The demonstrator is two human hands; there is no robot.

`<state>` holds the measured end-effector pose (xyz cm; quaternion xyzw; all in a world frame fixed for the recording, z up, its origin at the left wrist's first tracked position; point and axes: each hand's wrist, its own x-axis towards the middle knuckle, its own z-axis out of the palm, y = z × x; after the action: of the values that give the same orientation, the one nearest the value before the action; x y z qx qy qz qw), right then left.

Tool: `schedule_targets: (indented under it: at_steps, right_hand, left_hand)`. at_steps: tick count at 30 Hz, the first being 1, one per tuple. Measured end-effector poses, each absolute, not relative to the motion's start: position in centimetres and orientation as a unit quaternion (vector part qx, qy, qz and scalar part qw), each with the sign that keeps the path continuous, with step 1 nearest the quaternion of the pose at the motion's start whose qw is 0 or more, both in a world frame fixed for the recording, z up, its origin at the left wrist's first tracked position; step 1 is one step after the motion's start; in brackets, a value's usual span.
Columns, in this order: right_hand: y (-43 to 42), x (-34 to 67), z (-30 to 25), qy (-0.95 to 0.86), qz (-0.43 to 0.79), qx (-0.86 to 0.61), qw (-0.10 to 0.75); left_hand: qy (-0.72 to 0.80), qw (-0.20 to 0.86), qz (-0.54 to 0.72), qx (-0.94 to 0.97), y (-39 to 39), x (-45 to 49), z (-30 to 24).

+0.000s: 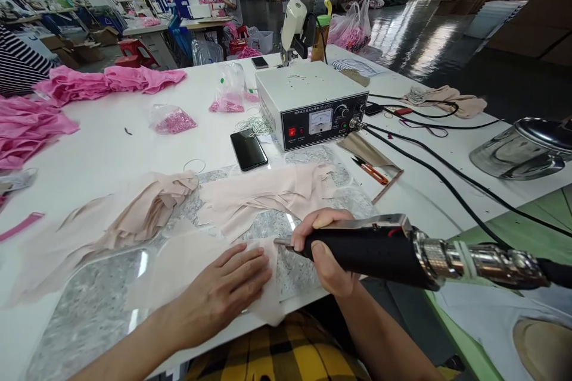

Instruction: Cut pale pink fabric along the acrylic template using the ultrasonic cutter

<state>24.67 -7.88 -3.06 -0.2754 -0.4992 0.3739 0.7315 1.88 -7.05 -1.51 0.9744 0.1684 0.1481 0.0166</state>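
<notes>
My left hand [227, 286] lies flat with fingers stretched out on a thin pale pink fabric piece [183, 262], pressing it on the grey speckled sheet [102, 303]. Wrapped round a black handheld ultrasonic cutter [370, 250] is my right hand [328, 250]. The cutter's metal tip touches or hovers just over the fabric's right edge, close to my left fingertips; which of the two I cannot tell. Beyond my hands lies a spread stack of pale fabric pieces [268, 190]. Another bunched stack of fabric [143, 208] rests to the left.
A control box [313, 107] with a dial stands at the back; black cables [429, 166] run from it across the right side. Nearby are a phone [248, 150], orange thread snips [373, 171], a metal pot [521, 152], bags of pink bits [173, 120] and pink cloth [107, 83].
</notes>
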Motion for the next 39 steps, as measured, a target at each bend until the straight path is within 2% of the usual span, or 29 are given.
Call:
schedule_targets:
  at_steps: [24, 39]
  right_hand:
    - [-7.5, 24.6, -2.5, -0.485, 0.38, -0.259, 0.744]
    - [-11.4, 25.3, -1.0, -0.481, 0.472, -0.263, 0.69]
  left_hand:
    - [0.147, 0.055, 0.114, 0.981, -7.2, 1.5, -1.7]
    - [0.162, 0.088, 0.119, 0.976, -7.3, 1.5, -2.0]
